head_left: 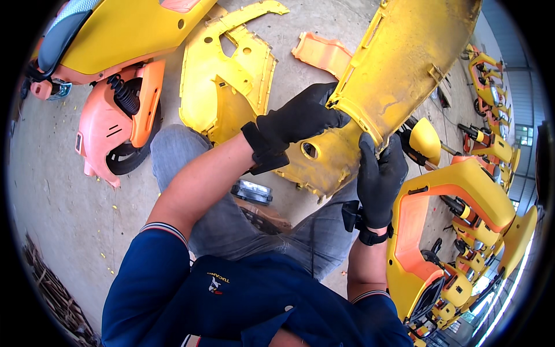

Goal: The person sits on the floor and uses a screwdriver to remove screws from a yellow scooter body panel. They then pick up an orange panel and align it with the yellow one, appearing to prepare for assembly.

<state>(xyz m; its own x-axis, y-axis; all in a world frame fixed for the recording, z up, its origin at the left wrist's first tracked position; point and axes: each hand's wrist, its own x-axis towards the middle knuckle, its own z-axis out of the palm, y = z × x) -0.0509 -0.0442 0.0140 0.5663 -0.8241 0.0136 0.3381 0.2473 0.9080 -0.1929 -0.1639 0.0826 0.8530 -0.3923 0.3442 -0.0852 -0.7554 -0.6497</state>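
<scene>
Partly behind the held panel (407, 63) lies an orange piece (322, 53).

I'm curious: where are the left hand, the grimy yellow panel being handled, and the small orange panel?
Left hand (302, 114), head view: its gloved back.
Grimy yellow panel (402, 61), head view: its broad stained face.
Small orange panel (324, 54), head view: its middle.

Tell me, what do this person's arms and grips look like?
The left grip and right grip are in black gloves, with dark straps at both wrists. Forearms are bare below short navy sleeves edged with striped trim.
</scene>
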